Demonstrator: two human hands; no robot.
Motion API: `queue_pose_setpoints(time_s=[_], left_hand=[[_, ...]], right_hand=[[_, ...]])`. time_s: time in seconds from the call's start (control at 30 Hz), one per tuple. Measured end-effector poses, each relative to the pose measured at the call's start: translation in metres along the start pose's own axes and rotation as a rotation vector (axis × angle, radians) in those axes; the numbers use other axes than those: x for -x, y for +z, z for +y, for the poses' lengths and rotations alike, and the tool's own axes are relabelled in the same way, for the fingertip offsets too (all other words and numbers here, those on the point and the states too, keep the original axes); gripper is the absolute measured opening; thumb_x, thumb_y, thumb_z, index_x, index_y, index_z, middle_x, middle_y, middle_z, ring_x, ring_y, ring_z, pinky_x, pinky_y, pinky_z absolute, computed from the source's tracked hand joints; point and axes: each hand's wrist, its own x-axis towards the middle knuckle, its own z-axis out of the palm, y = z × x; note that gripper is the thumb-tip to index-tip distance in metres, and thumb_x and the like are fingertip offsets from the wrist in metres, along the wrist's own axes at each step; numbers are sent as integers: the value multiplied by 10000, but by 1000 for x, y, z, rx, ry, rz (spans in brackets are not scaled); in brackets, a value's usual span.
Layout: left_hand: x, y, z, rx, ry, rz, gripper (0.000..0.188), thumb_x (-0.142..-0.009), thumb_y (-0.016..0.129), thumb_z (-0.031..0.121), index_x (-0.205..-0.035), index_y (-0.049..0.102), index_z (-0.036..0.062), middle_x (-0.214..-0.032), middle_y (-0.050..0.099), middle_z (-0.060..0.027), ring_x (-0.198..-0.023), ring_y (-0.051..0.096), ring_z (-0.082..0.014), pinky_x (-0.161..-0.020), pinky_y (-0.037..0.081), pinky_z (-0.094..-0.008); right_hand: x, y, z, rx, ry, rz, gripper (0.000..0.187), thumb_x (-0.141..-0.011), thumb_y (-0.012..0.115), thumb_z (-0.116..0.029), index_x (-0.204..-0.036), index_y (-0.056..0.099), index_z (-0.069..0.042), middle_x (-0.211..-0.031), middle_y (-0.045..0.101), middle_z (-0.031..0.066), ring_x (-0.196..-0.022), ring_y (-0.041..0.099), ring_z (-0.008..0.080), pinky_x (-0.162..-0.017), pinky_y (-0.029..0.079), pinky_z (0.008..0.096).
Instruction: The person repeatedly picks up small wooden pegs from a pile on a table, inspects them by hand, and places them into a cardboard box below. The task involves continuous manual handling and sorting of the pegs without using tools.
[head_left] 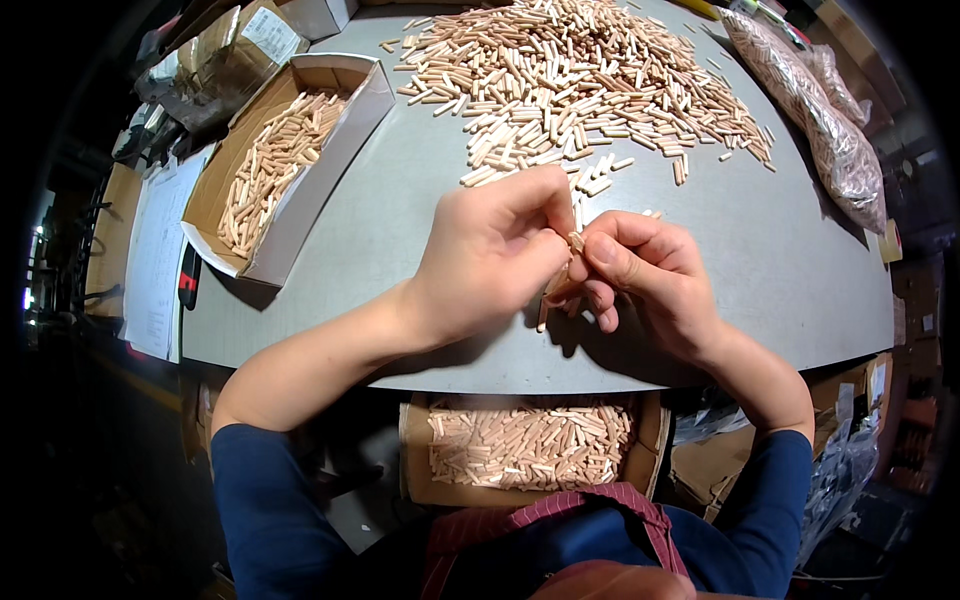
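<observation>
My left hand (490, 250) and my right hand (655, 275) meet over the near half of the table, fingertips touching. Both are closed in a pinch around a small wooden dowel (577, 242), seen nearly end-on. Under the curled fingers another wooden dowel (542, 316) sticks out; which hand has it is hard to make out. Just beyond the fingertips, loose dowels trail off from a large heap of wooden dowels (560, 75) at the far side of the table.
At the left stands a cardboard box (330, 165) partly filled with dowels, beside papers (160, 260). An open carton (418, 480) of dowels sits below the table's front edge. Filled clear plastic bags (815, 120) lie along the right edge of the grey table (790, 270).
</observation>
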Motion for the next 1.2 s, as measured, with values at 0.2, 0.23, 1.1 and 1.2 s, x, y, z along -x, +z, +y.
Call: queue_pose_setpoints(time_s=[0.2, 0.23, 1.1, 1.2], left_hand=[[-6, -7, 1, -131, -53, 44, 60, -920, 597, 20, -880, 604, -24, -790, 621, -41, -703, 548, -55, -586, 450, -259], [-7, -8, -2, -177, -30, 48, 74, -925, 600, 37, -880, 606, -21, -766, 612, -38, -690, 533, -52, -576, 435, -261], [-16, -22, 15, 345, -426, -42, 189, -1078, 592, 245, -1025, 585, 64, -685, 418, 100, -517, 306, 2, -468, 233, -190], [-26, -36, 20, 260, -321, 119, 209, -1089, 569, 231, -1133, 615, 32, -675, 347, 105, -527, 291, 10, -484, 238, -181]], right_hand=[[-4, 1, -3, 4, 22, 18, 293, -1106, 594, -297, -1035, 657, -20, -787, 637, 12, -771, 654, 97, -701, 516, 242], [-4, 2, -3, 1, 15, 11, 299, -1109, 590, -306, -1023, 651, -26, -787, 636, 11, -783, 662, 96, -699, 513, 239], [-18, -12, 2, 799, -590, 245, 153, -1030, 686, -153, -1056, 692, -2, -814, 710, 105, -694, 682, 168, -630, 529, 303], [-20, -32, -7, 714, -621, 316, 177, -1064, 632, -134, -1135, 688, 18, -909, 723, 71, -806, 684, 107, -708, 551, 272]])
